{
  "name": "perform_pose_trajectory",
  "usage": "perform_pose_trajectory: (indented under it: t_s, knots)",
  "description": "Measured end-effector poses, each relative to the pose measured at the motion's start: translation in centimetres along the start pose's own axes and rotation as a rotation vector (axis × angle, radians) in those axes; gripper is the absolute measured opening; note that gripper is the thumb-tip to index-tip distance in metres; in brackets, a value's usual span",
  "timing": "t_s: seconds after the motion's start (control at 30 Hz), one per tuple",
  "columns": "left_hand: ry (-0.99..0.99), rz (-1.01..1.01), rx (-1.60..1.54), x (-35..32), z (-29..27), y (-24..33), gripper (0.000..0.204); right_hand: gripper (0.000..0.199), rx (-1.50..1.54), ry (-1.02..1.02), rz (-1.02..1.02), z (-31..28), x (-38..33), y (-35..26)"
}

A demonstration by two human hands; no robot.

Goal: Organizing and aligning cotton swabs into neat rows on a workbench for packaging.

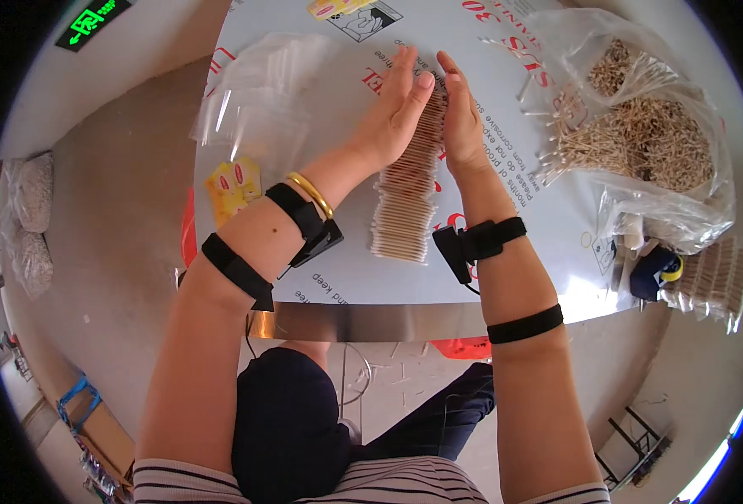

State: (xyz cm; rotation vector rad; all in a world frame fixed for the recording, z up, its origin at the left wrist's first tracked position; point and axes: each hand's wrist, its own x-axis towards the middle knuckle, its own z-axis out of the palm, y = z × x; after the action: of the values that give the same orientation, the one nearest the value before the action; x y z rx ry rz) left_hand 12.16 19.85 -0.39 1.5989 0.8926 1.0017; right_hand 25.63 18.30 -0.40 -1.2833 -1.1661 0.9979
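A long flat row of cotton swabs point(405, 202) lies on the white table top point(556, 252), running from the near edge toward the far side. My left hand point(392, 113) and my right hand point(462, 118) stand edge-down on either side of the row's far end, palms facing each other, fingers straight and together, pressing the swabs between them. Both wrists wear black straps, the left one also a gold bangle.
A stack of clear plastic bags point(258, 101) lies at the left of the table. A big open plastic bag of loose cotton swabs point(648, 143) sits at the right. A blue and yellow tool point(657, 269) rests near the right edge. My knees are under the table.
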Motion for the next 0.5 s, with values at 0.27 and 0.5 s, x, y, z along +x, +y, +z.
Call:
perform_pose_trajectory:
  t_s: [0.27,0.5]
  knots:
    - [0.019,-0.002,-0.100,0.1,-0.2,-0.3,0.094,0.061,0.045,-0.062,0.067,-0.4,0.2,-0.1]
    - [0.066,-0.033,-0.023,-3.0,-2.7,0.6,0.087,0.057,0.027,0.076,0.015,-4.3,-3.3,0.0]
